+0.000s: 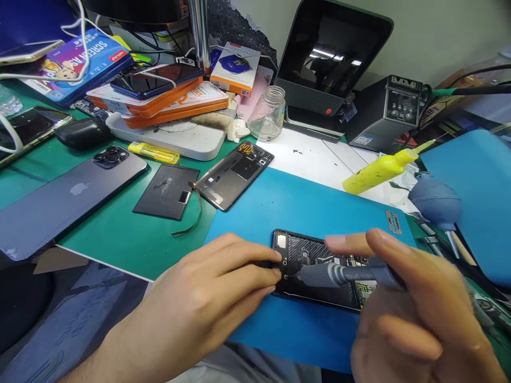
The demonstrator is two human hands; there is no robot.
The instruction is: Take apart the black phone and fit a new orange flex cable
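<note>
An opened phone [319, 290] lies on the blue mat, its black inner frame showing and a green circuit board [365, 290] bared at the right. My left hand [211, 287] holds the phone's left end, fingertips pressed on its edge; the thumb is hidden. In my right hand [419, 298] is a grey pen-shaped tool [351, 274] with a ribbed front part, slanting over the frame. Its tip points to the left end near my left fingertips; whether it is a brush or a screwdriver I cannot tell. My right index finger stretches over the phone's upper edge.
On the blue mat [303, 197] and green mat are a detached back cover [239, 175], a black battery-like panel [165, 191], a purple-grey phone [75, 197] and a yellow lighter [154, 152]. Behind stand a glass jar [267, 114], yellow bottle [377, 170], blue air blower [435, 199] and screen [335, 58].
</note>
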